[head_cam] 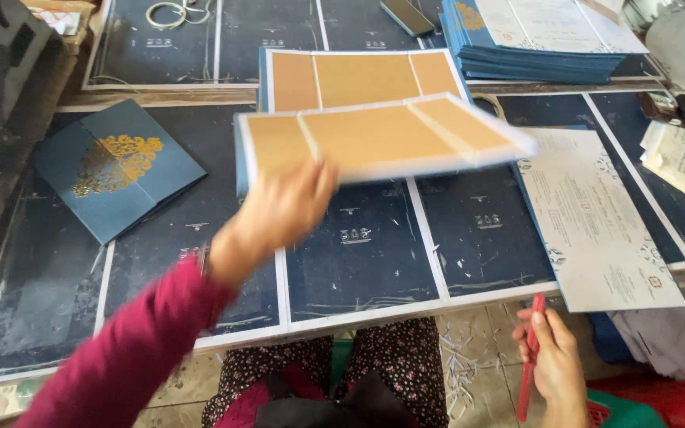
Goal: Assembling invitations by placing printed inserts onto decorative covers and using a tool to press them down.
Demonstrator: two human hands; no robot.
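**Handling an opened card cover by one edge**

Nearest to me, my right hand (pixel 555 361) is resting low beside my lap, fingers clenched around a slim red stick-shaped tool (pixel 530 357) that is pointing down toward the floor. I am keeping it off the work surface and apart from the sheet.

My left hand (pixel 283 208), in a magenta sleeve, is reaching up and forward over the dark blue panelled table (pixel 366 261). It is grasping the flat opened cover with tan panels and pale borders (pixel 382 139) at its near left edge; the fingers themselves are hidden under the sheet. The cover is in the air, tilted slightly, blurred, just above a matching stack of tan-panelled covers (pixel 358 75).

To handle it well, I judge that I should be gripping only the margin, keeping the sheet level so the far end is not sagging, and holding the folds flat.

Farther left, a folded blue card with a gold ornament (pixel 116 168) is lying. To the right, a white printed sheet (pixel 596 230) is overhanging the table; beyond it, a pile of blue covers (pixel 533 47) is standing.
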